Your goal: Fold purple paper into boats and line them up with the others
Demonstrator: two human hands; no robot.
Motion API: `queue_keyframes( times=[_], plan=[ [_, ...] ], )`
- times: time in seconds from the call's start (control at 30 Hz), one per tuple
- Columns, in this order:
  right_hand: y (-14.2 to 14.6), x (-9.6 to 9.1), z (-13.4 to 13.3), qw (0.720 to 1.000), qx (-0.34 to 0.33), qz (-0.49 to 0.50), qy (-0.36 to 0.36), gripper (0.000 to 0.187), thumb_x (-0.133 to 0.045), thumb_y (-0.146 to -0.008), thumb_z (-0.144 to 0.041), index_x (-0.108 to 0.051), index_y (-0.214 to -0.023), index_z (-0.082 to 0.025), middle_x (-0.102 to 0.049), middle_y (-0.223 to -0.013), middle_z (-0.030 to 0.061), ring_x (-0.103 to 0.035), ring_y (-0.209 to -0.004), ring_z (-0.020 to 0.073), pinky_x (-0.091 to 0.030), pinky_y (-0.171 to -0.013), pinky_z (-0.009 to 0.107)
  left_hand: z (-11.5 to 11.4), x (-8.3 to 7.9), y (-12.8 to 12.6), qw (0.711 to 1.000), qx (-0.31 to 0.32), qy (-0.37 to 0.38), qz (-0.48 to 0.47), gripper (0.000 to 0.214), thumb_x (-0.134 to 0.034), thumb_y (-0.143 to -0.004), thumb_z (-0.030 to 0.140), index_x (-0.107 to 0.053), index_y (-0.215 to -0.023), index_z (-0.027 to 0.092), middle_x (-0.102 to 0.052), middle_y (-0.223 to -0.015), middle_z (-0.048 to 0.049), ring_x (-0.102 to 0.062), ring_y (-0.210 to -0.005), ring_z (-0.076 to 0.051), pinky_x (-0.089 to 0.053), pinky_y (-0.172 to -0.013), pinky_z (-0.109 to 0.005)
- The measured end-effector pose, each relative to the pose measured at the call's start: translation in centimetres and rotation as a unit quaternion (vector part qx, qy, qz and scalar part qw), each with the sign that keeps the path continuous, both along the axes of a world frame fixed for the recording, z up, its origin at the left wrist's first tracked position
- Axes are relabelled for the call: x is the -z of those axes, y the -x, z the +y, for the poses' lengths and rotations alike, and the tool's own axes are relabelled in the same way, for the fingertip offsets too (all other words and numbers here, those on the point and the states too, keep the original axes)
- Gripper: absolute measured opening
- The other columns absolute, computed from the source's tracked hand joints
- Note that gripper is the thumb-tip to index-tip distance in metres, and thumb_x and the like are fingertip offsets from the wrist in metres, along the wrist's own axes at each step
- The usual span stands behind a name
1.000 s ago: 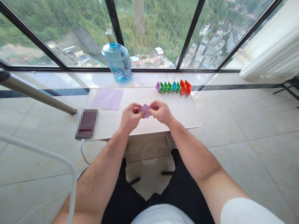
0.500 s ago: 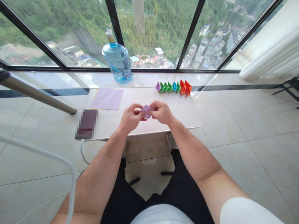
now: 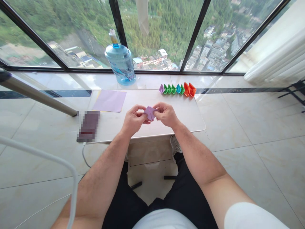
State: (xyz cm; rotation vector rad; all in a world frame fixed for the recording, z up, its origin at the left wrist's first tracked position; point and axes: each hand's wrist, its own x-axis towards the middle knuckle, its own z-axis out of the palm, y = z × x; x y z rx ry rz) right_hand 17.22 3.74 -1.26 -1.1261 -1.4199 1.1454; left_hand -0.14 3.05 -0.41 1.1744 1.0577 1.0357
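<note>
A small folded piece of purple paper is pinched between both hands just above the white table. My left hand grips its left side with thumb and forefinger. My right hand holds the right side, fingers curled on it. At the table's far edge stands a row of several folded paper shapes, purple, green, blue and orange. A stack of flat purple sheets lies at the far left of the table.
A blurred dark phone lies on the table's left edge. A blue water jug stands on the window sill behind the table. A grey pole slants in from the left, and a white tube curves at lower left.
Both hands have kept their pinch on the purple paper, and their fingers have shifted slightly on it. The paper now looks more squarely folded. Nothing else moved.
</note>
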Motion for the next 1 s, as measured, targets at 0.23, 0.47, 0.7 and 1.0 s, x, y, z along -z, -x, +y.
queue_keyframes(
  times=[0.23,0.47,0.7,1.0],
  plan=[
    [0.8,0.3,-0.2,0.999,-0.020,0.025,0.007,0.022,-0.069,-0.071,-0.031,-0.057,-0.086,-0.021,-0.060,-0.064,-0.0069,-0.054,-0.056,0.0097,-0.041,-0.053,0.022,-0.3,-0.1,-0.3,1.000,-0.008,-0.003,-0.012,0.034,-0.078,-0.071,0.033,-0.060,-0.096,0.019,-0.075,-0.069,-0.0026,-0.073,-0.063,-0.020,-0.061,-0.059,-0.030],
    [1.2,0.5,-0.1,0.998,0.014,0.064,0.000,0.012,-0.064,-0.069,-0.022,-0.054,-0.076,-0.020,-0.052,-0.061,-0.0082,-0.045,-0.054,0.0076,-0.036,-0.051,0.021,-0.2,0.3,-0.3,0.999,0.017,0.012,-0.049,0.042,-0.084,-0.069,0.036,-0.061,-0.098,0.017,-0.076,-0.071,-0.0041,-0.074,-0.065,-0.021,-0.061,-0.059,-0.030],
    [1.4,-0.1,-0.4,0.994,0.009,0.100,0.042,0.015,-0.066,-0.067,-0.025,-0.058,-0.079,-0.019,-0.054,-0.059,-0.0085,-0.045,-0.050,0.0070,-0.036,-0.048,0.021,0.0,0.8,-0.2,0.997,0.012,0.014,-0.072,0.042,-0.084,-0.068,0.034,-0.064,-0.100,0.017,-0.077,-0.074,-0.0039,-0.075,-0.066,-0.020,-0.064,-0.063,-0.032],
    [1.1,0.1,0.0,0.988,0.002,0.152,0.033,0.012,-0.072,-0.068,-0.024,-0.063,-0.074,-0.019,-0.056,-0.053,-0.0081,-0.046,-0.046,0.0071,-0.036,-0.044,0.020,-0.1,0.4,-0.1,0.992,0.016,0.041,-0.121,0.039,-0.085,-0.069,0.033,-0.069,-0.101,0.016,-0.078,-0.078,-0.0062,-0.077,-0.073,-0.024,-0.065,-0.067,-0.033]
  ],
)
